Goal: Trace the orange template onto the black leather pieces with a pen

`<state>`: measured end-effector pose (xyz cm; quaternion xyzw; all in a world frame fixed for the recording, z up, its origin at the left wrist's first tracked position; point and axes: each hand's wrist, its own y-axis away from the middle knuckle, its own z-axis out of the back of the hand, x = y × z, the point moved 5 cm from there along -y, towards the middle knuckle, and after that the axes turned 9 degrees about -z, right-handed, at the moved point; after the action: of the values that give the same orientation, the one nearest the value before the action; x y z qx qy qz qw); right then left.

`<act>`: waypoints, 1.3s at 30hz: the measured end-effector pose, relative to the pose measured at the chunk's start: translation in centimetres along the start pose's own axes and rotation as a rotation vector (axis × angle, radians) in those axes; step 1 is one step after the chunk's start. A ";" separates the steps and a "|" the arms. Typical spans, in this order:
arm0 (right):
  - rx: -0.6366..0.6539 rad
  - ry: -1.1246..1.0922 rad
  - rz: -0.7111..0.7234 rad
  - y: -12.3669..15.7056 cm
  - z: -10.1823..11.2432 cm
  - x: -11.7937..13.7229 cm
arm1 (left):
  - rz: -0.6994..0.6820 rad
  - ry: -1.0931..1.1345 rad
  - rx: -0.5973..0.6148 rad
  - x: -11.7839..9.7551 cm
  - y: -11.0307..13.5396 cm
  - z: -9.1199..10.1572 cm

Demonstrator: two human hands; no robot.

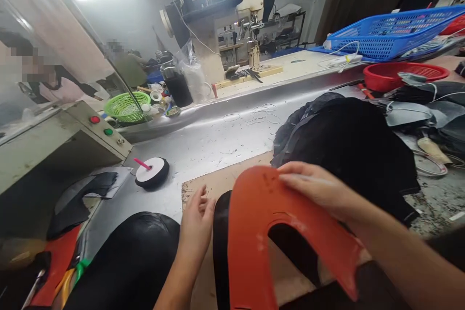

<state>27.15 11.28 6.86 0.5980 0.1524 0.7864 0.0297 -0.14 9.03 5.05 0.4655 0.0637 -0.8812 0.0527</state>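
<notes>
My right hand [319,186] grips the top right edge of an orange-red U-shaped template [249,232], tilted up over the work board. A slim pale stick, perhaps a marking pen [308,178], lies along the fingers of that hand. Under and behind the template shows a black material piece [221,247] of similar curved outline. My left hand [198,213] is beside that piece's left edge, fingers loosely apart and holding nothing; I cannot tell whether it touches the edge. The tan board [218,174] lies beneath. A stack of black pieces [348,145] rises behind my right hand.
More black pieces [127,256] lie at left, near a tape roll [152,172] with a pink stick. Behind stand a control box [65,126], a green basket [127,106] and a sewing machine [210,38]. Blue [381,38] and red [403,75] baskets are at right. Two people sit further back.
</notes>
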 end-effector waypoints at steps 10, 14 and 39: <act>-0.161 0.632 0.532 0.4 -6.6 -2.5 | -0.728 -0.680 0.096 2.3 7.9 -4.2; -0.198 0.676 0.621 2.2 -6.6 -3.3 | -0.799 -0.767 0.094 3.2 8.8 -4.2; -0.246 0.714 0.619 1.6 -6.3 -3.2 | -0.675 -0.588 0.096 1.4 7.8 -4.4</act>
<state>22.35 7.71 2.79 0.3001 -0.1259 0.9265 -0.1891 3.82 1.98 0.91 0.1503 0.1534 -0.9459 -0.2434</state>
